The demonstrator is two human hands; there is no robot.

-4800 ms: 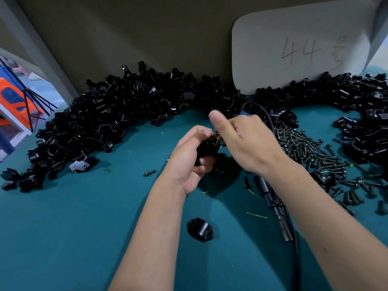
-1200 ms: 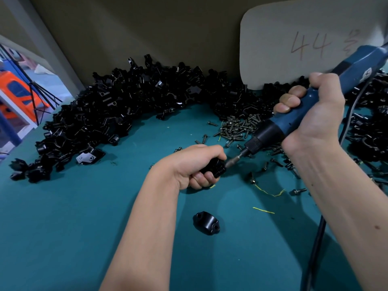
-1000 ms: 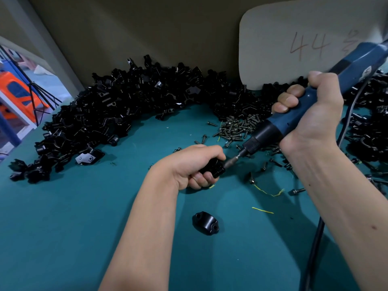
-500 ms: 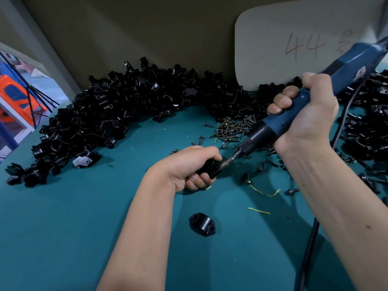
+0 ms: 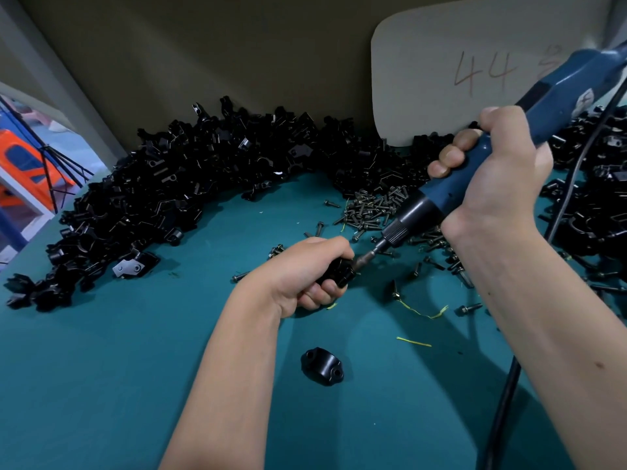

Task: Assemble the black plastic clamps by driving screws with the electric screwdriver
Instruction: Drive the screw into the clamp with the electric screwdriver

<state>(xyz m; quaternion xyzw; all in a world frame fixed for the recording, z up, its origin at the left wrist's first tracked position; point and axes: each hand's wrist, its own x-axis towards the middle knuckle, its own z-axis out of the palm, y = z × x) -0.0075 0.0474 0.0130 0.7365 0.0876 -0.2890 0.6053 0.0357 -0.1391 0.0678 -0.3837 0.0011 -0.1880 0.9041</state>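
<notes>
A teal work surface fills the lower view, meeting a plain olive-brown wall at the back. A pale rounded board leans against that wall at the right, with "44" handwritten on it (a further mark beside it is unreadable). A grey post slants along the left edge; past it, a bright opening shows something orange and a blue frame.

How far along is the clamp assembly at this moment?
Done: hard to count; only one separate clamp piece lies near the forearms, and whether it is finished is unclear. In hand: the left hand grips a clamp while the right hand holds the electric screwdriver, its bit at the clamp. Left: a big pile of black parts and loose screws.
</notes>
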